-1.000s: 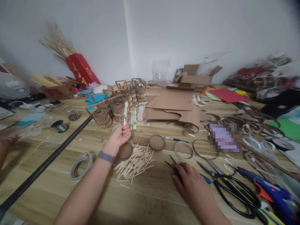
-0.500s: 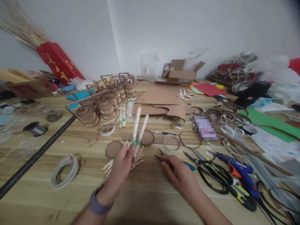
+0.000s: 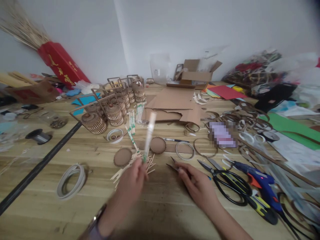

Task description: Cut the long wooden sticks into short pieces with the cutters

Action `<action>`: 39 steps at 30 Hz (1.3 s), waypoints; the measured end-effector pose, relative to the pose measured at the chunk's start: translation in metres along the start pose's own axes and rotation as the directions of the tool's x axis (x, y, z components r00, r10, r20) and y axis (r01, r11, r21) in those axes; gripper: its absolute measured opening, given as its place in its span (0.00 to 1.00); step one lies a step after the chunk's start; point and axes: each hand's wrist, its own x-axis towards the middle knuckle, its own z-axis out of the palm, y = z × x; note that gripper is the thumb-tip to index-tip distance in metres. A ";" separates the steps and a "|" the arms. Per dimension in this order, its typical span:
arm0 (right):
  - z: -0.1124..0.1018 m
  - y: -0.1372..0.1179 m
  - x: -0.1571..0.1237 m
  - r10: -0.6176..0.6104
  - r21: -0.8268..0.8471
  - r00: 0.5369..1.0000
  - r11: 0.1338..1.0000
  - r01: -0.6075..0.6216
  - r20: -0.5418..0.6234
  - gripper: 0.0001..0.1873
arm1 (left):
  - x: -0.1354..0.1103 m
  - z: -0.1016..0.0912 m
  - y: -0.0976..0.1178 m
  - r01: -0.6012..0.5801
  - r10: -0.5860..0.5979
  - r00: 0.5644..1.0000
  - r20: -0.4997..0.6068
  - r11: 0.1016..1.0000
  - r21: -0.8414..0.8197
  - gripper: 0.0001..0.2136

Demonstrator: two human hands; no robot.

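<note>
My left hand point(image 3: 133, 173) is closed around a pair of disposable chopsticks point(image 3: 150, 133) in a paper sleeve with green print. It points up and away, blurred by motion. Beneath it lies a loose pile of short pale sticks point(image 3: 122, 171). Another sleeved pair point(image 3: 132, 138) lies slanted just beyond the pile. My right hand point(image 3: 196, 181) grips a pair of pliers point(image 3: 173, 164); the dark jaws stand apart and a bit of blue handle shows behind the fingers. Two round brown discs with scalloped edges, one left point(image 3: 122, 156) and one right point(image 3: 158, 145), lie near the pile.
Small lidded woven baskets point(image 3: 114, 114) with tall handles stand at the back left. Black scissors point(image 3: 231, 186), a yellow cutter point(image 3: 262, 208) and a blue glue gun point(image 3: 262, 181) lie at right. Cardboard point(image 3: 172, 98) is behind. A coil of pale strip point(image 3: 71, 181) lies left.
My left hand held two sleeved pairs of chopsticks and now holds one. A sleeved pair now lies slanted beyond the stick pile. My right hand keeps the pliers, nearly in place.
</note>
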 end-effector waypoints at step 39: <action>-0.014 -0.057 -0.039 -0.040 -0.184 0.869 0.972 0.149 0.493 0.20 | 0.002 -0.017 0.033 -0.019 -0.410 0.904 -0.123 0.248 -0.969 0.12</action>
